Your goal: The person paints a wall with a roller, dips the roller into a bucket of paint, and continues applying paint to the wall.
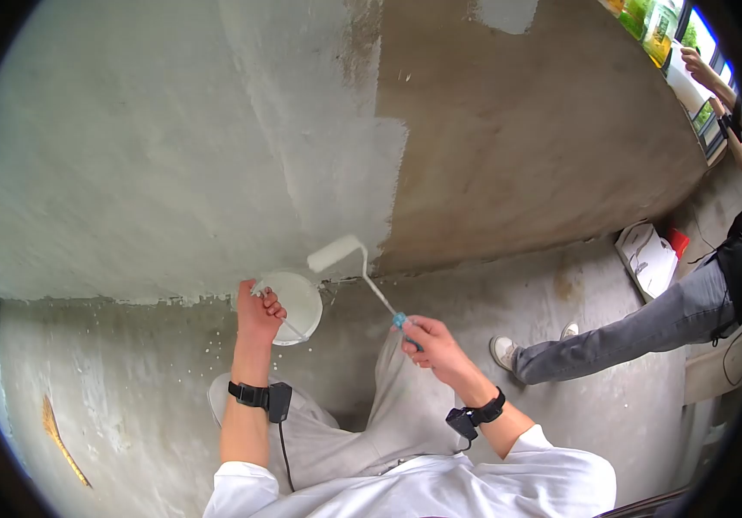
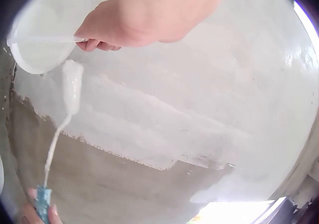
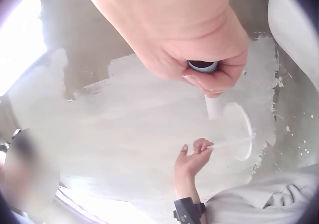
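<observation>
While the white bucket [image 1: 314,316] is gripped by its thin handle in the curled left hand [image 1: 261,311], the roller [image 1: 334,253] is held by its blue grip in the right hand [image 1: 437,350], its white sleeve seen near the bucket, before the partly coated wall [image 1: 319,164].

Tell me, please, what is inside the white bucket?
A pale, whitish surface shows inside the bucket; in the head view, the left hand covers part of its left side.
</observation>
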Demonstrator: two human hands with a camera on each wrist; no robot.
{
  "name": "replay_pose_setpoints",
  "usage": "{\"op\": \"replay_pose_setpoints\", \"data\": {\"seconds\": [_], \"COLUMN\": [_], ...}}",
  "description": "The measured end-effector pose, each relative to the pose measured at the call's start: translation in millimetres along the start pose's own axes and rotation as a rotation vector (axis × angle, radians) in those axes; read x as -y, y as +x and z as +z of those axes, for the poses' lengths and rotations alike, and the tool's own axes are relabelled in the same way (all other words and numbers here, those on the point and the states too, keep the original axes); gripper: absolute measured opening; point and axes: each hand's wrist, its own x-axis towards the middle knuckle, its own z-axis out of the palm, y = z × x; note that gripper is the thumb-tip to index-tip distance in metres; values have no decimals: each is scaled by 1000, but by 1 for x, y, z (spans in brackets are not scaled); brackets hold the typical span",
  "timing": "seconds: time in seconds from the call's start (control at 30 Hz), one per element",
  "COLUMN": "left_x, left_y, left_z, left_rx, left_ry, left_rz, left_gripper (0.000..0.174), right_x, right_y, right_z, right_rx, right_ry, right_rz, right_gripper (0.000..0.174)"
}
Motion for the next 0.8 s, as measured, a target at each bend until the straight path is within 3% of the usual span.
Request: {"op": "replay_pose_setpoints", "data": {"seconds": [0.3, 0.5, 0.8], "left_x": [-1, 2, 11], "left_y": [37, 41, 36], "left_z": [-20, -19, -16], "left_rx": [-97, -98, -29], "left_ry": [30, 27, 8], "left_rz": [-107, -107, -28], "left_gripper": [35, 37, 36], "right_x": [125, 212, 252], "right_y": [-63, -96, -104], "right_z": [22, 40, 45], "right_rx": [-51, 19, 65], "right_ry": [16, 23, -42], "right_rz": [-420, -614, -851], "right_gripper": [27, 25, 28]}}
